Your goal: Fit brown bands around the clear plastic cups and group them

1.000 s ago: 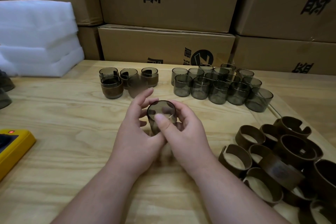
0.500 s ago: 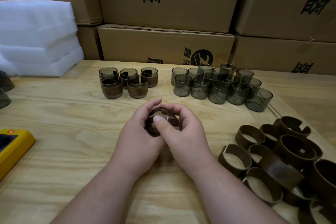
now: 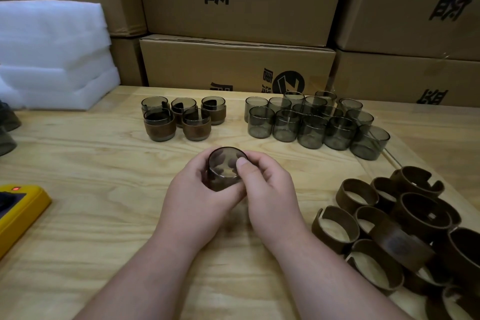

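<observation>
Both hands hold one smoky clear cup (image 3: 225,167) above the middle of the wooden table (image 3: 85,163). My left hand (image 3: 196,196) wraps its fingers round the cup's left side and underside. My right hand (image 3: 267,193) grips the right side, thumb pressed on the near wall. Whether a band sits on this cup is hidden by the fingers. Several banded cups (image 3: 181,118) stand grouped at the back left. Several bare cups (image 3: 311,122) cluster at the back centre-right. A heap of brown bands (image 3: 400,228) lies at the right.
Cardboard boxes (image 3: 233,65) wall off the table's far edge. White foam sheets (image 3: 52,54) are stacked at the back left. A yellow device (image 3: 18,213) lies at the left edge, with dark cups (image 3: 7,127) beyond it.
The cup was turned in my hands: my fingers closed over its rim half a second ago, and now its open mouth shows again. Both hands stayed in place.
</observation>
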A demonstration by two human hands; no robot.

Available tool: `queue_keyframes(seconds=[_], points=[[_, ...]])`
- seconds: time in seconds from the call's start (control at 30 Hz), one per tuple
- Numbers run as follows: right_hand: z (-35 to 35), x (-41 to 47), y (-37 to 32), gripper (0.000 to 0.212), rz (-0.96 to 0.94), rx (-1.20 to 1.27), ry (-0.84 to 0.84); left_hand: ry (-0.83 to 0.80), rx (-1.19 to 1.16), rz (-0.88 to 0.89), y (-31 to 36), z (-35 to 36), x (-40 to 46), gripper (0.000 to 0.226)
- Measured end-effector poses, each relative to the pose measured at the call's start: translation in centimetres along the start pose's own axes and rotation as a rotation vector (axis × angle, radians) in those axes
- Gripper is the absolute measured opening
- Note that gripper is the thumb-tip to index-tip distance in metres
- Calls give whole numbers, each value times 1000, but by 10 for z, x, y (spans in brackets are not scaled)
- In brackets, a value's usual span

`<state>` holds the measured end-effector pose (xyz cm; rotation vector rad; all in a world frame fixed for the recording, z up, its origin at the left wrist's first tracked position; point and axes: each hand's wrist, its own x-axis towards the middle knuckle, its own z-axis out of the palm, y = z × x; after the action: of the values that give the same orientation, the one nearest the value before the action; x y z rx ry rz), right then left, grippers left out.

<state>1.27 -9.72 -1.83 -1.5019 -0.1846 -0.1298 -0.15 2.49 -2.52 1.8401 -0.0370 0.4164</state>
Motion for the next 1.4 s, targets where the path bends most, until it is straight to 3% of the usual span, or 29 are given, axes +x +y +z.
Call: queue_keyframes(seconds=[0.2,0.33,0.47,0.63,0.83,1.17,1.4], points=[[-1,0,0,29,-32,-38,-30,-5,-9,34,6,-2,-1,48],[0,-2,0,52,-4,-24,-97,-44,36,59,7,-3,-2,48],[1,-2,-1,68,-7,-92,-24,-76,137,102,7,-3,-3,58],[-1,0,-1,53,8,-84,94,-139,197,177,8,-3,-4,72],[-5,4,-2,32,68,20,205,-162,132,194,13,-2,-6,66],[-4,4,-3,30,52,102,65,-61,-70,113,11,-5,-2,47],[-1,0,2,34,-80,-2,-87,-5,-92,75,7,-4,1,45]])
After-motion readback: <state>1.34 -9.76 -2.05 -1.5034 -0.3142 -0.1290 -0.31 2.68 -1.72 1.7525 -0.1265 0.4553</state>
